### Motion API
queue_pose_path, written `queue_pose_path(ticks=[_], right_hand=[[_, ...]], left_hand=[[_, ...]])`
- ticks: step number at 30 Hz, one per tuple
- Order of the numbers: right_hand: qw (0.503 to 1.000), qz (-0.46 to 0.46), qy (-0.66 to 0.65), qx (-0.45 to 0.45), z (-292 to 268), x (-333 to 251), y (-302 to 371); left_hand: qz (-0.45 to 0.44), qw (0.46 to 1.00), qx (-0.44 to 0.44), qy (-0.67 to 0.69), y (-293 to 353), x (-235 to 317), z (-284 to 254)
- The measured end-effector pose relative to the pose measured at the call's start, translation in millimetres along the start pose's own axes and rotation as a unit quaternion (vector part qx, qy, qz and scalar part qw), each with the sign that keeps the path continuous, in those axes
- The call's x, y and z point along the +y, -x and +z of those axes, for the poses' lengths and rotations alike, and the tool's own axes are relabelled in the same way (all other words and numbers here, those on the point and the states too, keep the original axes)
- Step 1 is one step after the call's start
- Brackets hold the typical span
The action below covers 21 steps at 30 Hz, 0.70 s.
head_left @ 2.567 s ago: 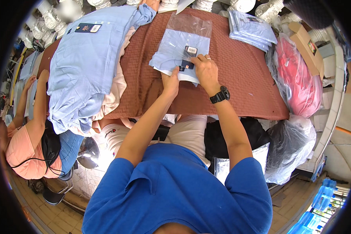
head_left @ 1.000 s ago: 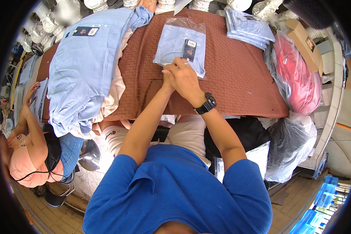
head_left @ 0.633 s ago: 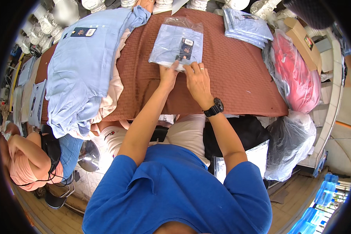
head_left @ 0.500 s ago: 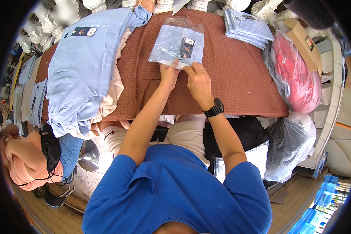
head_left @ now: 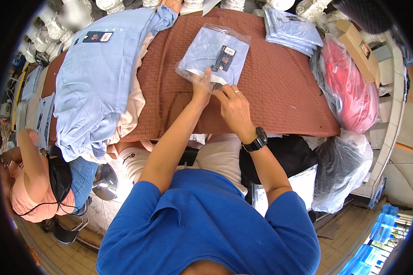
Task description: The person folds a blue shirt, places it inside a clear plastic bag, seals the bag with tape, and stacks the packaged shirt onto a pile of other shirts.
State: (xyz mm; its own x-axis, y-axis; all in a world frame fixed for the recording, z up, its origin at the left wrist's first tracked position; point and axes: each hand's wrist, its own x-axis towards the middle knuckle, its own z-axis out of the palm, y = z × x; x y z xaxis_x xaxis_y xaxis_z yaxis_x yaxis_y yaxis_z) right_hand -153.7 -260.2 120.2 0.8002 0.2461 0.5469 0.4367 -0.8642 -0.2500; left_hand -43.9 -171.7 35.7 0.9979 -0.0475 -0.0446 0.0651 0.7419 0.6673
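One bagged shirt [head_left: 204, 52], light blue under clear film, was seen in the head view on the brown-clothed worktop [head_left: 289, 105], turned slightly askew, with a dark tag [head_left: 224, 58] shown through the film. Its near edge was held by the left grip [head_left: 200, 88], closed with the thumb on top and the fingers mostly hidden beneath. Just right of that hold, loose film at the same edge appeared to be pinched by the right grip [head_left: 234, 103], its fingertips drawn together. A white strip [head_left: 218, 79] was bared between them.

The handling of the bag's near end, probably its mouth, was judged to be the step in hand. For the next move, a steady left hold and film drawn smooth were judged to be called for, lest the shirt be creased.

Left of the bagged shirt, passage was bounded by a heap of blue shirts [head_left: 103, 78], well apart from it. To its right, brown cloth was seen as far as a stack of bagged shirts [head_left: 291, 36] and a red bundle [head_left: 348, 91], so more room for sideways movement was offered there. The worktop's near edge was crossed by both forearms, nearer the wearer than the bagged shirt.
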Motion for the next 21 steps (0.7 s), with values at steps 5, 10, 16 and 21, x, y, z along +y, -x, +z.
queue_pose_path(ticks=[5, 10, 16, 21], right_hand=[[1.0, 0.014, -0.022, 0.001, -9.7, -8.9, 4.5], [0.999, 0.044, -0.016, -0.002, -14.5, -11.0, 13.2], [0.997, 0.065, -0.029, -0.028, -1.2, -28.8, 11.0], [0.993, 0.079, -0.083, -0.035, 7.7, -38.9, 21.2]], left_hand=[[-0.043, 0.996, -0.063, -0.044, 1.4, 2.5, -5.3], [-0.12, 0.975, -0.146, -0.12, 37.1, 25.6, -15.0], [-0.176, 0.962, -0.167, -0.124, 41.5, 24.8, -37.3], [-0.069, 0.971, -0.193, -0.12, 31.5, 12.4, -41.4]])
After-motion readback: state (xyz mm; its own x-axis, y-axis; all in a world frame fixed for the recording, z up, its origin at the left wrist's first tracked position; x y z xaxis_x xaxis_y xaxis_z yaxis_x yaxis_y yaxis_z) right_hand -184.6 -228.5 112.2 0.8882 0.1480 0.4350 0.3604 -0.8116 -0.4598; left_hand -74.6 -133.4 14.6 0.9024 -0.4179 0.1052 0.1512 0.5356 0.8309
